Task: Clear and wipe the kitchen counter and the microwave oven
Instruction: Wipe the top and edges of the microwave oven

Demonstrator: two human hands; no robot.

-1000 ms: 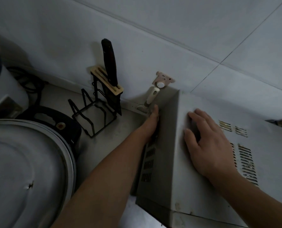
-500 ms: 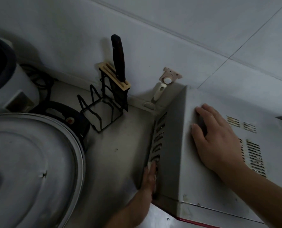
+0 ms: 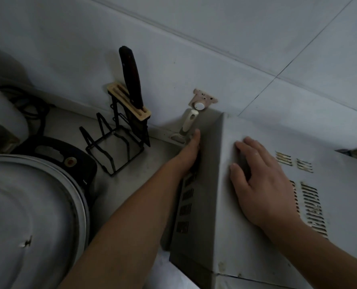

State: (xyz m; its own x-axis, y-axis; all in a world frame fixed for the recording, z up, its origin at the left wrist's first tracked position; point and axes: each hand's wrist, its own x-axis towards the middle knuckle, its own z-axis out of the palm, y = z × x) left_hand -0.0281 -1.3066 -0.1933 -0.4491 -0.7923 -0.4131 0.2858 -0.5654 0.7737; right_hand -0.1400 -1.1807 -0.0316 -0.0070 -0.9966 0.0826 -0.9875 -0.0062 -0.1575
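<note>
Grey-white metal microwave oven (image 3: 246, 205) at 4 o'clock on the bench (image 3: 131, 174), pushed near the tiled wall. Right hand (image 3: 261, 184) flat on top, fingers straight, probably bracing the box. Left hand (image 3: 189, 155) down the vented side toward 12, seemingly mid-wipe; can't tell that grip or any cloth. Knife rack (image 3: 123, 130) parked at 11, well apart.

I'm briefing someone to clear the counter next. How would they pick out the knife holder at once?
Start at the big white metal microwave oven and look left along the pale tiled wall. On the grey counter against it stands a black wire rack with a beige slotted top. Nothing else nearby has a dark-handled knife sticking up from it.
</note>
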